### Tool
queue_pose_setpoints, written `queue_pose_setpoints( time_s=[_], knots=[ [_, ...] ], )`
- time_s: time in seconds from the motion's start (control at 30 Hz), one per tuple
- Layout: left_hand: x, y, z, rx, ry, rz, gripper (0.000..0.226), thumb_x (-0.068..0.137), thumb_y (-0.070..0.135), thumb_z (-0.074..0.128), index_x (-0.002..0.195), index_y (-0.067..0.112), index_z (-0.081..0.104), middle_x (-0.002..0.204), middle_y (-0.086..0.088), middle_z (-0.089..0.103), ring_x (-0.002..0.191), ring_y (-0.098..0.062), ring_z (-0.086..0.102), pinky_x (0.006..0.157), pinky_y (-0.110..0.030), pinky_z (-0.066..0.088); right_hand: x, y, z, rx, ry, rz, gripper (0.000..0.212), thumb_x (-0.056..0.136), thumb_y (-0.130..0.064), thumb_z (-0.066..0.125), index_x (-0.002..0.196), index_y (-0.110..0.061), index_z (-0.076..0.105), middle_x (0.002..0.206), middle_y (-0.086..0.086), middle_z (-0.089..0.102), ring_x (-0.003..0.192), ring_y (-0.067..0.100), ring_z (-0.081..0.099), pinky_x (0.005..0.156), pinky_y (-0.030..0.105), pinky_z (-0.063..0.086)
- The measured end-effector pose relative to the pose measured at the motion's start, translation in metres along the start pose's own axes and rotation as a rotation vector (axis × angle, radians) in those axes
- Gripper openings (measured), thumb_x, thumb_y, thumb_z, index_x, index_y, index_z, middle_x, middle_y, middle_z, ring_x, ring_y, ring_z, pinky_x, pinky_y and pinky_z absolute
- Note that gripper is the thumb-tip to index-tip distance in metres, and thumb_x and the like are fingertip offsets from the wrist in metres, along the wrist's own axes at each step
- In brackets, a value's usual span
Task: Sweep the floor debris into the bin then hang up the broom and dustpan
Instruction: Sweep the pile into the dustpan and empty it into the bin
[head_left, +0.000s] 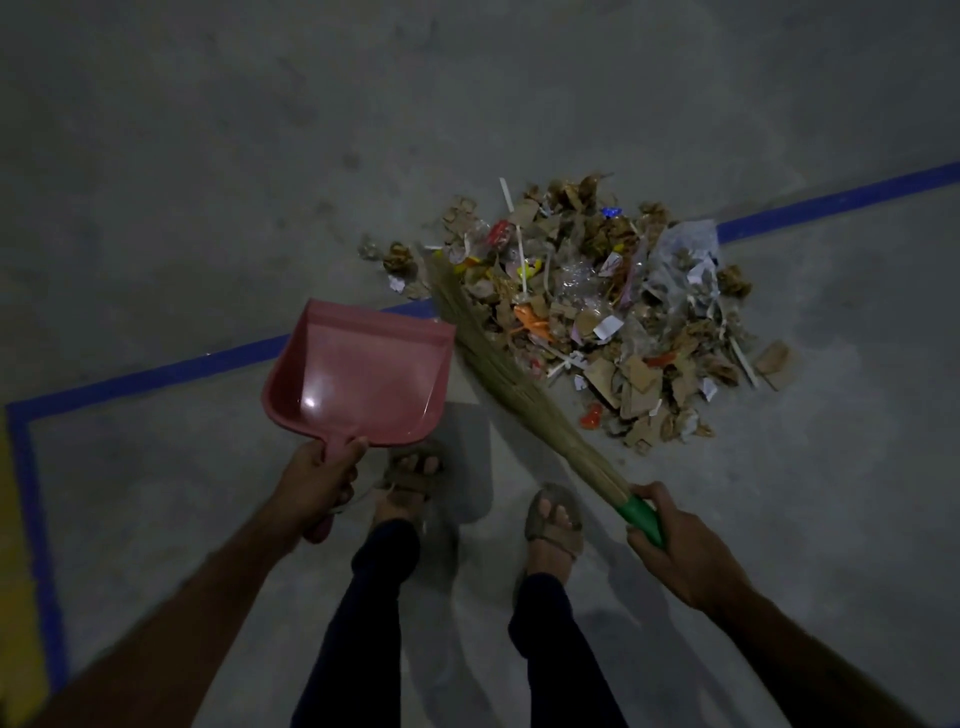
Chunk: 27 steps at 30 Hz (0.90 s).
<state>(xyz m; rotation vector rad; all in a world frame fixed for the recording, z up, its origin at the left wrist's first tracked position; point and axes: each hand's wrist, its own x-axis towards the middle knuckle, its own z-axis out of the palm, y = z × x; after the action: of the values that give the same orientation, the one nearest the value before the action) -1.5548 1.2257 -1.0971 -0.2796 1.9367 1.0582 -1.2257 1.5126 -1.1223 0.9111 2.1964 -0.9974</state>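
Observation:
A pile of debris (613, 312), made of cardboard scraps, dry leaves, wrappers and clear plastic, lies on the grey concrete floor ahead and to the right. My left hand (317, 480) grips the handle of a pink dustpan (358, 374), which is held above the floor to the left of the pile with nothing in its tray. My right hand (675, 545) grips the green handle of a straw broom (498, 374). The bristles slant up and left, with their tips at the pile's left edge.
A blue tape line (156, 376) crosses the floor behind the dustpan and runs under the pile, then turns down the left side beside a yellow strip (13, 545). My sandalled feet (553, 525) stand just short of the pile. No bin is in view.

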Motion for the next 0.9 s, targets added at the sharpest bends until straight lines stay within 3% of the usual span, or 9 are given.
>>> queue_pose_setpoints(
  time_s=[0.13,0.33,0.43,0.53,0.67,0.8,0.9],
  knots=[
    [0.018,0.005,-0.045,0.008,-0.032,-0.026,0.027,0.101,0.018,0.059,0.076,0.013,0.048,0.058,-0.002,0.034,0.040,-0.007,0.031,0.037,-0.017,0.027,0.030,-0.068,0.021,0.090,0.030,-0.041,0.040,0.096,-0.039,0.057,0.129,-0.037,0.034,0.087,-0.010,0.060,0.067,0.000,0.056,0.052,0.020,0.037],
    [0.068,0.015,-0.116,0.078,-0.007,-0.047,0.023,0.100,0.021,0.060,0.081,0.010,0.051,0.062,-0.006,0.036,0.041,-0.008,0.031,0.039,-0.016,0.024,0.145,-0.189,0.058,0.101,0.045,-0.127,0.045,0.096,-0.038,0.054,0.135,-0.026,0.035,0.100,0.000,0.057,0.080,0.020,0.056,0.065,0.031,0.041],
    [0.090,0.017,-0.134,0.154,-0.027,-0.056,0.023,0.100,0.021,0.059,0.082,0.009,0.051,0.063,-0.008,0.039,0.038,-0.008,0.031,0.039,-0.015,0.023,0.197,-0.220,0.074,0.083,0.003,-0.029,0.044,0.096,-0.039,0.052,0.133,-0.024,0.033,0.101,0.009,0.060,0.079,0.026,0.057,0.067,0.034,0.044],
    [0.107,0.022,-0.136,0.268,-0.047,-0.041,0.027,0.098,0.023,0.062,0.078,0.007,0.053,0.062,-0.011,0.047,0.039,-0.012,0.037,0.038,-0.017,0.028,0.203,-0.214,0.085,0.206,-0.002,0.172,0.041,0.097,-0.037,0.051,0.130,-0.023,0.032,0.099,0.010,0.061,0.078,0.028,0.060,0.067,0.037,0.048],
    [0.116,0.033,-0.120,0.301,-0.058,-0.022,0.028,0.098,0.018,0.062,0.074,0.010,0.051,0.067,-0.011,0.046,0.052,-0.016,0.037,0.035,-0.016,0.030,0.133,-0.168,0.088,0.451,0.080,0.318,0.035,0.099,-0.037,0.054,0.126,-0.032,0.033,0.088,0.005,0.066,0.066,0.020,0.066,0.057,0.036,0.054],
    [0.126,0.036,-0.098,0.309,-0.127,-0.041,0.029,0.099,0.018,0.062,0.074,0.012,0.047,0.061,-0.008,0.041,0.042,-0.010,0.034,0.036,-0.016,0.028,0.052,-0.124,0.084,0.386,0.131,0.295,0.040,0.098,-0.032,0.057,0.132,-0.030,0.037,0.076,-0.006,0.063,0.057,0.000,0.061,0.045,0.016,0.042],
    [0.133,0.036,-0.079,0.356,-0.190,-0.053,0.025,0.099,0.019,0.062,0.079,0.010,0.050,0.057,-0.005,0.040,0.036,-0.006,0.034,0.036,-0.016,0.029,0.016,-0.099,0.082,0.356,0.106,0.288,0.043,0.097,-0.034,0.058,0.134,-0.037,0.035,0.075,-0.007,0.061,0.060,-0.001,0.060,0.045,0.017,0.041]
  ],
)
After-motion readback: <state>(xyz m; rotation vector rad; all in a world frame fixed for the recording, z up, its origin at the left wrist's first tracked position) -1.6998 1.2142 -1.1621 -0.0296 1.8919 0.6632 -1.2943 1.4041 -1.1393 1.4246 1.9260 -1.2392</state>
